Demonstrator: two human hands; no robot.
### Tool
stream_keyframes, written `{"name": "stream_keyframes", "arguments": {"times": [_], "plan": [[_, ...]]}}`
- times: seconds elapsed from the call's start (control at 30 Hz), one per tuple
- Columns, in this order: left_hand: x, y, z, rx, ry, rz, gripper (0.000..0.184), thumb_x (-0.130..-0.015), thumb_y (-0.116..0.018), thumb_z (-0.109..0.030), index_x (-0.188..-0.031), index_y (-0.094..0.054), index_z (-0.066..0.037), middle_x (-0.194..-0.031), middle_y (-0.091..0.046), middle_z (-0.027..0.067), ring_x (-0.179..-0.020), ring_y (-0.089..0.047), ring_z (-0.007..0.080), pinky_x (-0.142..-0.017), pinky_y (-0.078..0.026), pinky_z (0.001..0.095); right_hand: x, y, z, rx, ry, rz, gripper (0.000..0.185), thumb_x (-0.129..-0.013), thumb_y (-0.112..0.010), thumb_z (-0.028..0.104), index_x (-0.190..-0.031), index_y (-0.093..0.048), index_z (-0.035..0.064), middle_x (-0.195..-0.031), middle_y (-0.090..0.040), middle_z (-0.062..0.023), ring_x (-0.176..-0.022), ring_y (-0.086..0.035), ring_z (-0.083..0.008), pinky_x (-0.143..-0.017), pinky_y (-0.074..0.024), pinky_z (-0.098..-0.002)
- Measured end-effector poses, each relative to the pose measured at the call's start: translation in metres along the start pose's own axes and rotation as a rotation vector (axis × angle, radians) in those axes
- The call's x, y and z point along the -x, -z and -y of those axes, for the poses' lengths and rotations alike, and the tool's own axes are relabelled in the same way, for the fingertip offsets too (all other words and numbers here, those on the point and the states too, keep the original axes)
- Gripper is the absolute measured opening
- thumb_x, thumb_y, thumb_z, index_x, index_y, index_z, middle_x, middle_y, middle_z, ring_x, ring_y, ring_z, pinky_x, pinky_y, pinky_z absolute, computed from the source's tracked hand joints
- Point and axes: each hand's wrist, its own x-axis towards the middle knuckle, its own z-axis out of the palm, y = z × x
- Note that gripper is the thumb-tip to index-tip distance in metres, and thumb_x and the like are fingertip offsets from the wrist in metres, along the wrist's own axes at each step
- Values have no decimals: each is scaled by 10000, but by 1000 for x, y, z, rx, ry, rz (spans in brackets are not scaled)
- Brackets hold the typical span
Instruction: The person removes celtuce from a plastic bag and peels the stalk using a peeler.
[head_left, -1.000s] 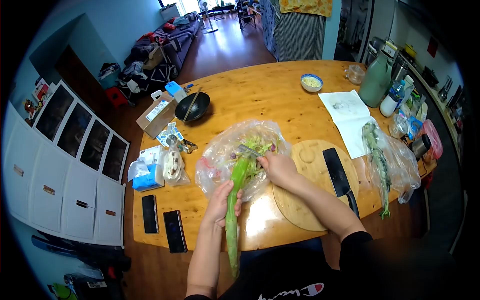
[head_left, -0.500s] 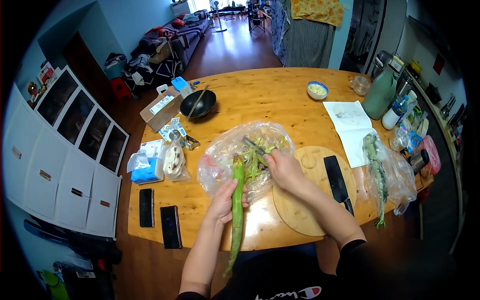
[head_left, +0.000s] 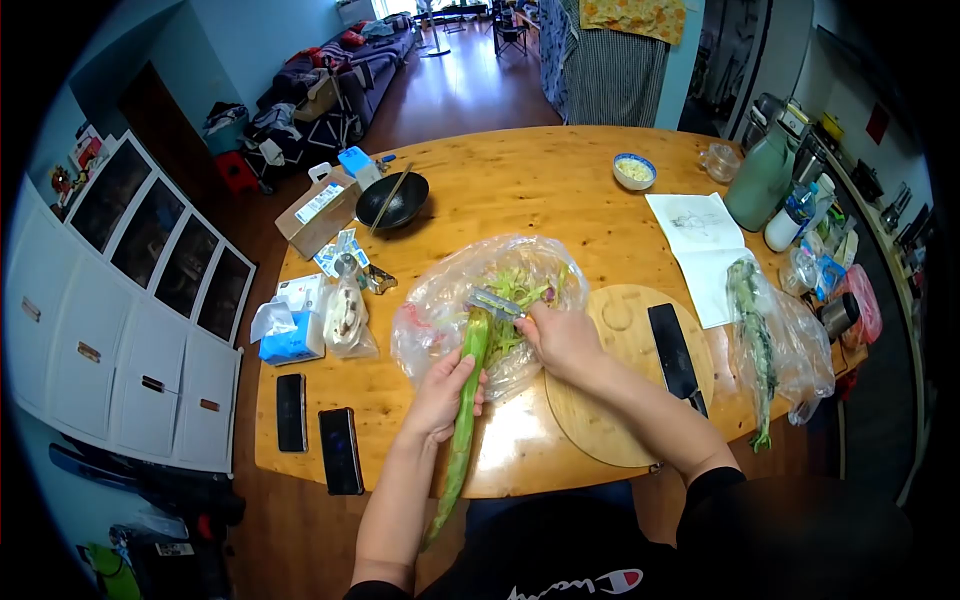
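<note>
My left hand [head_left: 442, 397] is wrapped round the middle of a long green celtuce stem [head_left: 464, 430], its thin end hanging past the table's front edge. In my right hand [head_left: 562, 340] is a peeler [head_left: 497, 304], its head at the stem's thick upper end. Whether the blade touches the stem I cannot tell. Beneath both lies a spread clear plastic bag [head_left: 425, 305] with a heap of pale green peelings [head_left: 515, 285] on it.
A round cutting board [head_left: 590, 420] with a cleaver [head_left: 674, 350] lies right of the bag. Farther right, another leafy stalk [head_left: 748, 320] lies in plastic. Two phones [head_left: 291, 412] and a tissue pack [head_left: 290, 340] are at left. A black wok [head_left: 400, 205] and a bowl [head_left: 634, 172] stand behind.
The peeler has shifted slightly left and down to the stem's upper end. The stem's lower end has swung left. The view has tipped slightly.
</note>
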Motion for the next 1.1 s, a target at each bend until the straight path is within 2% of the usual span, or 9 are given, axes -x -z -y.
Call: {"name": "stream_keyframes", "arguments": {"times": [0.07,0.3,0.33,0.47,0.57,0.6,0.83,0.97,1.1], "plan": [[-1,1,3,-2,-6,-7,228,-1060,-518,-239,-1236,-555,-98,-866,-603,22,-661,-583,105,-534,-513,241,-3,0,-3,-30,-91,41,321,-990,-576,367,-889,-589,62,-693,-650,-193,-657,-640,-428,-589,-496,-529],[-9,3,10,-50,24,-33,230,-1063,-510,-217,-1239,-562,-79,-861,-599,19,-669,-571,100,-542,-509,227,15,-1,10,-31,309,89,343,-989,-572,390,-856,-580,74,-665,-642,-164,-638,-661,-380,-596,-515,-520],[-7,2,11,-38,20,-6,235,-1063,-510,-214,-1248,-561,-78,-861,-598,18,-666,-568,99,-541,-508,226,8,-8,1,5,140,148,332,-989,-565,396,-890,-594,81,-684,-646,-180,-655,-645,-414,-581,-497,-528],[1,-5,5,-69,17,-14,255,-1061,-510,-194,-1282,-555,-77,-851,-593,16,-658,-563,93,-536,-504,221,-8,-2,-15,78,9,65,344,-985,-565,414,-892,-599,85,-688,-654,-177,-651,-649,-413,-579,-504,-520],[-1,-3,5,-83,10,-27,267,-1060,-512,-190,-1297,-550,-74,-851,-589,12,-643,-554,84,-532,-499,216,9,-5,1,-30,187,28,358,-994,-554,416,-896,-596,73,-682,-653,-175,-652,-653,-413,-581,-507,-522],[-1,-5,4,-111,5,-24,273,-1060,-513,-191,-1303,-547,-73,-849,-586,11,-639,-551,80,-530,-496,216,10,3,11,42,223,161,410,-1012,-517,429,-916,-614,43,-684,-658,-181,-661,-666,-383,-603,-522,-502],[6,-8,6,-391,-77,-85,310,-1057,-506,-180,-1343,-533,-62,-834,-564,-5,-619,-528,64,-519,-469,216,-4,-3,-6,51,-22,72,404,-1008,-523,429,-917,-614,45,-706,-671,-200,-675,-671,-401,-625,-525,-529],[7,-11,3,-531,-92,-111,347,-1047,-512,-170,-1376,-520,-59,-831,-562,-10,-616,-520,63,-516,-457,219,18,-4,17,-4,185,169,402,-1009,-521,426,-919,-616,46,-703,-670,-203,-669,-667,-410,-635,-525,-542],[8,-6,7,-724,-227,-126,398,-1027,-532,-164,-1394,-511,-11,-901,-665,97,-700,-641,190,-608,-515,339,-4,-5,-12,63,-68,112,364,-1012,-515,414,-925,-598,70,-725,-669,-198,-706,-665,-430,-637,-514,-550]]}}
